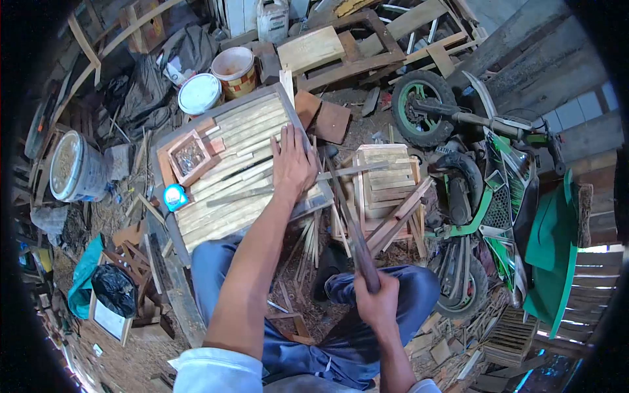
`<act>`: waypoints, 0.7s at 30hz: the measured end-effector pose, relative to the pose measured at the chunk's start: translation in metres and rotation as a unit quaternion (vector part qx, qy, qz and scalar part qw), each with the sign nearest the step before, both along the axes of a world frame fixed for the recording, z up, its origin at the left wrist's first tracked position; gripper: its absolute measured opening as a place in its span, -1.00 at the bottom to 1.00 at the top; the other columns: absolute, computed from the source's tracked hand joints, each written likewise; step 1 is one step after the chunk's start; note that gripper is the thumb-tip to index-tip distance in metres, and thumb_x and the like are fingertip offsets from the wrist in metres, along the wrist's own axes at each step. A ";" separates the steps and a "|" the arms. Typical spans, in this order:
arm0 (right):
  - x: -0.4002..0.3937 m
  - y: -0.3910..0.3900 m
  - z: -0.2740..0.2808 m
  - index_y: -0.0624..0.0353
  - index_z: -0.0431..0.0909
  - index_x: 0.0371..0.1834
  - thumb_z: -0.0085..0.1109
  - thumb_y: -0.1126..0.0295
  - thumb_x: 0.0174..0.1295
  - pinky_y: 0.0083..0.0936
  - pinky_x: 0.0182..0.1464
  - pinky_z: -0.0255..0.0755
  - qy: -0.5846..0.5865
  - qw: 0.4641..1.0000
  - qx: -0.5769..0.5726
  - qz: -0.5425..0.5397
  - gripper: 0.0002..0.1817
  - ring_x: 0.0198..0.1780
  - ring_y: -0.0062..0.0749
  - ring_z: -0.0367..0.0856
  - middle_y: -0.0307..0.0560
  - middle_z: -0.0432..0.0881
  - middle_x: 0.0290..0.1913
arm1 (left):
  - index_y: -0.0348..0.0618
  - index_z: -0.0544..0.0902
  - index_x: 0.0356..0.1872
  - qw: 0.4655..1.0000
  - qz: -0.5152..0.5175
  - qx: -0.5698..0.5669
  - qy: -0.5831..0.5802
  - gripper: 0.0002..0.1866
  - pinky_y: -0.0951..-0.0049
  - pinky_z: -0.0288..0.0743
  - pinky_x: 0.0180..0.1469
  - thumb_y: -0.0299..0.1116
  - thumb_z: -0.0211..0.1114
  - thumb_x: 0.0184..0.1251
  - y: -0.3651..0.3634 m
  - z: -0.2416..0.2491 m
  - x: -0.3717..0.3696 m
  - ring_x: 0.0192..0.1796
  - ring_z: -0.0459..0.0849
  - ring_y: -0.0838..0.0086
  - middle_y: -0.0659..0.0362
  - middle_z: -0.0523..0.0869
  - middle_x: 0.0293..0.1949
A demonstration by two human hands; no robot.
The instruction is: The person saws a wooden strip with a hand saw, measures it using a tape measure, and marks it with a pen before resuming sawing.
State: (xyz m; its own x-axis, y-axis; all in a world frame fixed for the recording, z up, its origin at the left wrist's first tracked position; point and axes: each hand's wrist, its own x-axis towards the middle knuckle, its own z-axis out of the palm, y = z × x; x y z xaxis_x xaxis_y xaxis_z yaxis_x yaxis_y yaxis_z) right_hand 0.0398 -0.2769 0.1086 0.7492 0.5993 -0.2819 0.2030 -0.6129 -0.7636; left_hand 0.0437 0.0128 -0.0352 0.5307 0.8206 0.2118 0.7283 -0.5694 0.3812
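Observation:
My left hand [293, 164] lies flat, fingers stretched out, on a panel of pale wood slats [223, 216] in a dark frame. Beneath its palm runs a thin wooden strip [354, 170], which sticks out past the panel's right edge. My right hand [379, 298] is wrapped round the dark handle of a long, narrow-bladed tool [357, 242]. The blade points up and away, its far end close to the strip just right of the panel; its exact kind I cannot tell. On the panel sit a small wooden box of nails [190, 157] and a blue tape measure [175, 196].
A small slatted wooden frame [386, 177] stands right of the panel, with a green motorbike [485, 203] beyond it. Buckets [234, 69] and a white lid [200, 93] are at the back. Loose sticks [308, 242] and scraps cover the ground near my legs.

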 end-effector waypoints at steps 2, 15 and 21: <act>0.013 0.019 -0.004 0.41 0.54 -0.53 0.27 0.28 0.19 -0.36 -0.51 0.28 0.027 0.999 -0.006 -0.032 -0.65 -0.56 -0.67 0.27 -0.01 0.37 -0.73 | -0.38 0.22 0.45 1.000 -0.009 -0.018 -0.003 -0.31 -0.03 -0.24 0.59 -0.11 -0.08 0.41 -0.008 -0.001 0.000 0.59 0.05 0.13 -0.09 0.19 0.52; 0.019 0.065 -0.044 0.37 0.57 -0.53 0.23 0.23 0.16 -0.27 -0.43 0.38 -0.040 0.999 0.017 -0.015 -0.65 -0.63 -0.37 0.46 0.04 0.41 -0.73 | -0.37 0.28 0.42 1.000 -0.004 -0.011 -0.002 -0.35 0.00 -0.27 0.60 -0.10 -0.06 0.45 0.001 -0.002 0.001 0.60 0.01 0.12 -0.11 0.15 0.53; -0.014 -0.031 -0.010 0.38 0.64 -0.39 0.27 0.42 0.11 -0.42 -0.49 0.38 -0.009 1.000 -0.020 0.010 -0.82 -0.63 -0.61 0.42 -0.02 0.42 -0.73 | -0.37 0.25 0.44 0.999 0.006 -0.033 0.020 -0.34 -0.02 -0.29 0.60 -0.10 -0.08 0.45 -0.005 0.002 -0.001 0.61 -0.01 0.15 -0.09 0.13 0.54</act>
State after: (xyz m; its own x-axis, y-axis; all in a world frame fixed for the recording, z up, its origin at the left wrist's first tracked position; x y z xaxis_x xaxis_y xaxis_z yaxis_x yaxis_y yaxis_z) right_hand 0.0256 -0.3081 0.0991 0.7421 0.6035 -0.2916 0.2299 -0.6378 -0.7351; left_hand 0.0429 0.0083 -0.0337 0.5269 0.8390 0.1360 0.7507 -0.5344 0.3883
